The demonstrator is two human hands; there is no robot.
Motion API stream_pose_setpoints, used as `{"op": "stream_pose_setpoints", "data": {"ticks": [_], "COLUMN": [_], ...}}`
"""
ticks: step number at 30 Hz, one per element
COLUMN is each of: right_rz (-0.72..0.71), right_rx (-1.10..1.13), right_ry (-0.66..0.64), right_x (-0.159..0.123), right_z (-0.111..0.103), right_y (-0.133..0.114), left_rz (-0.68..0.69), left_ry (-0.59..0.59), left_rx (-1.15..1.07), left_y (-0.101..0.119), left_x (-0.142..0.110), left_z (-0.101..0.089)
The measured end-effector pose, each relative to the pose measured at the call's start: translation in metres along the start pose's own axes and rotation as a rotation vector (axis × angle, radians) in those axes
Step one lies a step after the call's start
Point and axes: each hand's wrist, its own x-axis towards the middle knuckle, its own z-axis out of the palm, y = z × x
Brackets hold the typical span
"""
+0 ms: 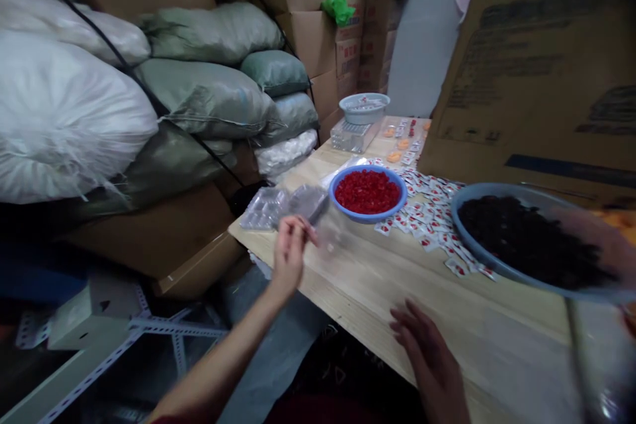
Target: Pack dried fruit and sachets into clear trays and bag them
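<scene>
My left hand (291, 245) is over the table's near left edge, fingers pinched together on a clear plastic piece (330, 238). Motion smears that piece, so its exact shape cannot be made out. Just behind the hand lie clear plastic trays with moulded hollows (265, 207). My right hand (427, 351) hovers at the front edge of the wooden table (368, 271), fingers stretched out and holding nothing. Beyond both hands sits a blue bowl (368, 217) full of small red pieces (368, 191).
Many small printed white packets (430, 212) lie scattered between the blue bowl and a large basin of dark pieces (527, 232). Farther back, a pale blue bowl (364, 109) rests on stacked clear trays (352, 137). A tall cardboard box (536, 79) stands right; stuffed sacks (213, 93) are piled left.
</scene>
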Motion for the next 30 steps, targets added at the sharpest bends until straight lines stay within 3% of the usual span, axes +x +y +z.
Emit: {"op": "stream_pose_setpoints", "data": {"ticks": [3, 5, 6, 8, 9, 10, 11, 12, 14, 15, 18, 21, 25, 27, 30], "right_rz": [0.056, 0.08, 0.087, 0.093, 0.092, 0.09, 0.086, 0.083, 0.065, 0.047, -0.061, -0.18, -0.288, -0.354, -0.39], "right_rx": [0.296, 0.345, 0.342, 0.307, 0.275, 0.234, 0.189, 0.141, 0.032, -0.032, -0.274, -0.48, -0.606, -0.633, -0.689], "right_ry": [-0.035, 0.074, 0.135, 0.231, 0.256, 0.261, 0.25, 0.219, 0.137, 0.113, 0.14, 0.2, 0.308, 0.364, 0.465], "right_x": [0.014, 0.024, 0.028, 0.033, 0.035, 0.036, 0.036, 0.036, 0.034, 0.033, 0.027, 0.017, 0.018, 0.039, 0.103], "right_z": [0.016, 0.007, -0.003, -0.031, -0.045, -0.058, -0.07, -0.078, -0.087, -0.088, -0.087, -0.091, -0.117, -0.138, -0.17], "right_y": [-0.009, -0.005, 0.0, 0.014, 0.021, 0.029, 0.035, 0.041, 0.048, 0.049, 0.049, 0.042, 0.007, -0.021, -0.057], "left_rz": [-0.297, -0.413, -0.425, -0.367, -0.307, -0.265, -0.229, -0.176, -0.081, -0.062, -0.106, -0.178, -0.167, -0.107, 0.003], "left_ry": [-0.253, -0.516, -0.7, -1.101, -1.259, -1.31, -1.278, -1.153, -0.823, -0.727, -0.695, -0.729, -0.713, -0.637, -0.464], "left_rx": [-0.194, -0.147, -0.072, 0.15, 0.267, 0.376, 0.491, 0.598, 0.833, 0.946, 1.059, 1.079, 1.016, 0.951, 0.821], "left_y": [-0.007, -0.012, -0.013, -0.014, -0.014, -0.015, -0.017, -0.022, -0.038, -0.049, -0.088, -0.119, -0.14, -0.144, -0.144], "left_x": [-0.08, -0.101, -0.097, -0.064, -0.039, -0.01, 0.019, 0.047, 0.095, 0.114, 0.151, 0.168, 0.173, 0.171, 0.163], "left_z": [0.056, 0.064, 0.06, 0.043, 0.034, 0.028, 0.026, 0.029, 0.051, 0.066, 0.112, 0.133, 0.126, 0.12, 0.116]}}
